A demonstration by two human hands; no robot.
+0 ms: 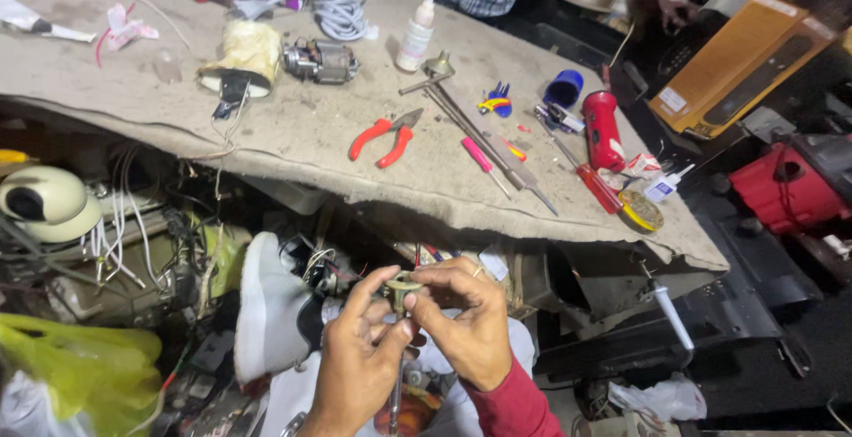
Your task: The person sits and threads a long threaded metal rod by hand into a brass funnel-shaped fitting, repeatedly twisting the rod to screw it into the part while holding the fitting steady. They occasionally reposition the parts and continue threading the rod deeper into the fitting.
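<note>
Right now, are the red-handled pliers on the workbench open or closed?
Open. The red-handled pliers lie flat on the workbench, the two handles splayed apart toward the near edge and the tips parted.

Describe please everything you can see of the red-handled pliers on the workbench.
The red-handled pliers lie flat on the grey, worn cloth cover of the workbench, near its middle. They have two curved red grips, probably plastic or rubber, and short dark metal jaws that point up and to the right. The handles are spread apart, so the tool lies open. No hand touches it. A pink-handled screwdriver lies just to its right, apart from it.
</note>
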